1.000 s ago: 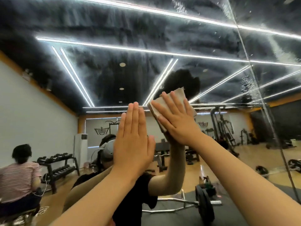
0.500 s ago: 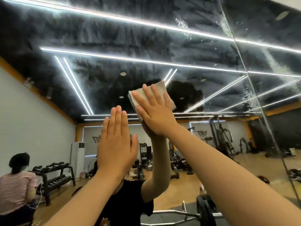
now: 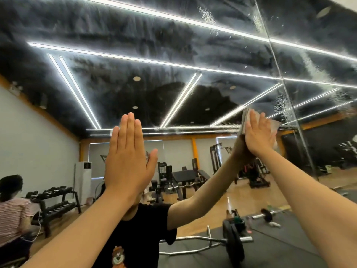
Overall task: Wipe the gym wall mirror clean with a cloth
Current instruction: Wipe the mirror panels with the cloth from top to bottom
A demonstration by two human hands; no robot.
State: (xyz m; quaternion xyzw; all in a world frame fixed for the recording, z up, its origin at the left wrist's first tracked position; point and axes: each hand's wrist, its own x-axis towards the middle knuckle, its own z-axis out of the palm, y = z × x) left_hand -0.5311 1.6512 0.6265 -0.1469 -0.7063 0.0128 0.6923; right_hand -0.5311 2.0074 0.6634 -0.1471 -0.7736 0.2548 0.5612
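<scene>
The left hand lies flat on the mirror with straight fingers and holds nothing, while the right hand, well apart from it, presses the white cloth with flat fingers against the glass near the panel seam.

Both hands are up on the mirror – left hand flat on the glass, fingers straight and together, holding nothing. Right hand presses a folded white cloth to the glass with straight fingers, just left of the vertical seam between panels. Upper glass is streaky, with droplets. In the reflection: a dumbbell rack, a loaded barbell on a dark mat, and a person in a striped shirt at far left.
</scene>
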